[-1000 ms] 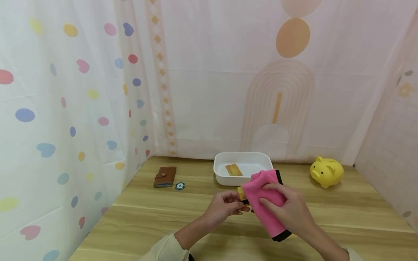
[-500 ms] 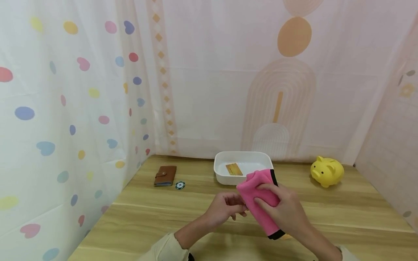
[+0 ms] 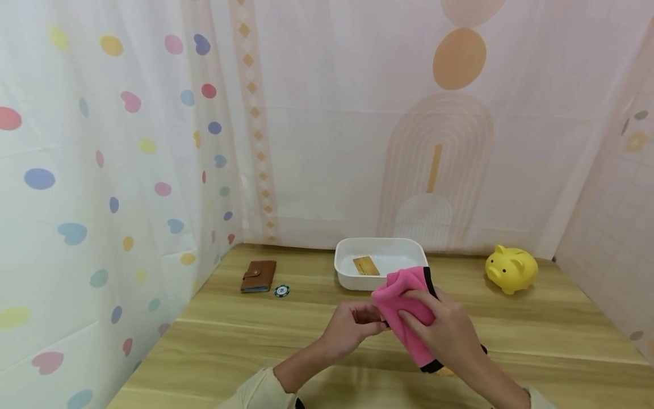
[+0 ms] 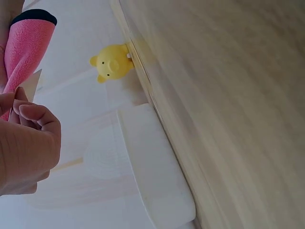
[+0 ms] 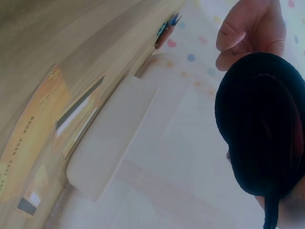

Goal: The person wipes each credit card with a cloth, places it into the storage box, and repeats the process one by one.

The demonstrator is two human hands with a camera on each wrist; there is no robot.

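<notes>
My right hand [image 3: 452, 332] grips a folded pink cloth [image 3: 401, 304] with black edging, thumb and fingers spread across it. My left hand [image 3: 349, 329] is just left of the cloth, thumb and fingertips pinching a gold card at the cloth's edge. Most of that card is hidden behind the cloth in the head view. In the left wrist view, a pale corner of the card [image 4: 32, 85] sticks out beyond the fingertips, against the pink cloth. Several gold cards [image 5: 28, 129] lie on the table under the hands, as the right wrist view shows.
Behind the hands stands a white tray [image 3: 352, 282] with a gold card [image 3: 365, 266] in it. Back left lie a brown card holder [image 3: 259, 276] and a poker chip [image 3: 282, 291]. A yellow piggy bank [image 3: 511, 270] stands back right. Curtains surround the wooden table.
A second ago the gold card showed at the cloth's left edge; the right hand has since moved the cloth slightly left over it. The left hand has stayed nearly in place.
</notes>
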